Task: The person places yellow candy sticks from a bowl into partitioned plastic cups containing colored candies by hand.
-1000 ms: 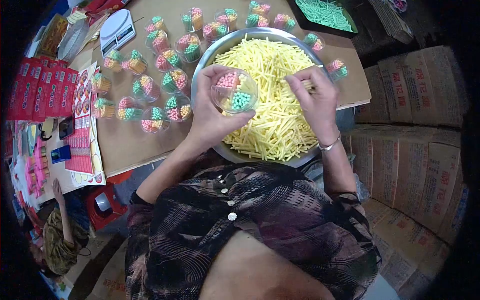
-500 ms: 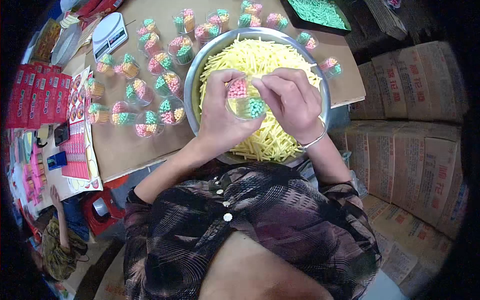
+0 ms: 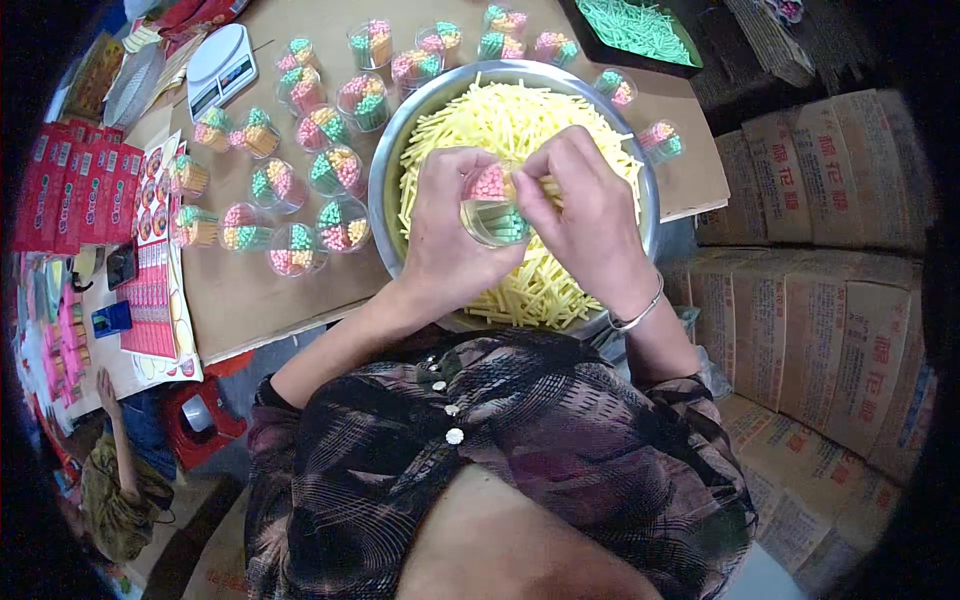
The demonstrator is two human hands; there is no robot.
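Observation:
A clear cup [image 3: 492,222] with pink and green sticks inside is in my left hand [image 3: 445,235], whose fingers wrap round it. My right hand [image 3: 575,205] is pinched at the cup's rim, with a bit of yellow showing between its fingers, apparently yellow sticks. Beneath both hands is a metal bowl [image 3: 380,190] heaped with yellow sticks [image 3: 540,285]. To the left and behind the bowl stand several filled cups [image 3: 338,170] of pink, green and yellow-orange sticks.
A black tray [image 3: 640,30] of green sticks lies at the back right. A white scale [image 3: 220,70], red packets [image 3: 75,190] and a blue phone [image 3: 112,318] are on the left. Cartons [image 3: 830,170] stack at the right. Another person's arm [image 3: 118,435] shows lower left.
My right hand has come up from over the yellow sticks to the cup's rim. The cup in my left hand is now more tilted.

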